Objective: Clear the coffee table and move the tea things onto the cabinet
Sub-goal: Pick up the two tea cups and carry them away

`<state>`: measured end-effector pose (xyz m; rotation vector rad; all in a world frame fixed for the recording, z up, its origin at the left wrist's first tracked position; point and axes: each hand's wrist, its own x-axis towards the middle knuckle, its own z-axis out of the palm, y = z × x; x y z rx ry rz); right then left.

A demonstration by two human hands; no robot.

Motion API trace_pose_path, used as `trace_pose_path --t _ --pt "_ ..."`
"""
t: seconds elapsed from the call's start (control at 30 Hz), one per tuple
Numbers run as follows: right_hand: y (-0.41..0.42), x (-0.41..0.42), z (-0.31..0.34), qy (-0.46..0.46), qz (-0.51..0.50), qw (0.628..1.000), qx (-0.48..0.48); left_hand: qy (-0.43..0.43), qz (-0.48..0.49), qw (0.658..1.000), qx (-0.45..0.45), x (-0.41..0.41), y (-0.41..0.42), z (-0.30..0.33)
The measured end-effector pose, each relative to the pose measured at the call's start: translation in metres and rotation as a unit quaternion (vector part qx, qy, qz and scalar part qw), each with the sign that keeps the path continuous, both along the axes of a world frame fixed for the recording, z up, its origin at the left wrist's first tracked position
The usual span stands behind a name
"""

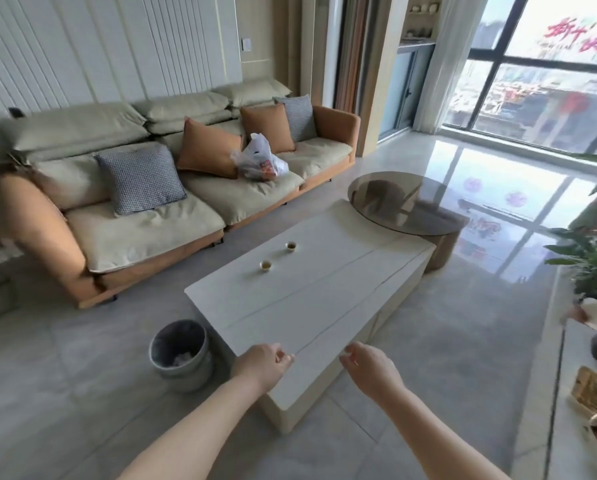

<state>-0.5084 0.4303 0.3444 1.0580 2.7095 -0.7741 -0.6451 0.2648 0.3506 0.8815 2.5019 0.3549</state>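
Two small teacups stand on the white coffee table, both holding brown tea: the nearer cup and the farther cup on the sofa side. My left hand and my right hand hover over the table's near end, far from the cups. Both hands hold nothing, with fingers loosely curled and thumb and fingertips slightly apart. The cabinet edge runs along the right border with a few tea things on it, blurred.
A grey waste bin stands on the floor left of the table's near corner. A round glass side table overlaps the far end. The sofa carries cushions and a plastic bag. Plants stand at the right.
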Motion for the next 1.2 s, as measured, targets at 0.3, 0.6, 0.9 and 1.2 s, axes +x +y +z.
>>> trace_pose_path --t 0.3,0.6,0.9,1.2 --pt "-0.105 -0.152 -0.004 0.003 0.050 0.998 -0.028 -0.006 0.070 0.997 0.031 -0.117 -0.109 0.005" --pt "-0.172 -0.288 -0.007 -0.004 0.119 0.991 -0.062 -0.007 0.194 0.979 0.055 -0.218 -0.195 -0.010" --pt "-0.179 -0.447 -0.033 0.008 0.124 0.987 -0.097 0.000 0.226 0.974 0.000 -0.361 -0.207 -0.017" --pt "-0.199 -0.578 -0.040 0.002 0.132 0.984 -0.117 -0.011 0.229 0.973 -0.024 -0.489 -0.221 -0.025"
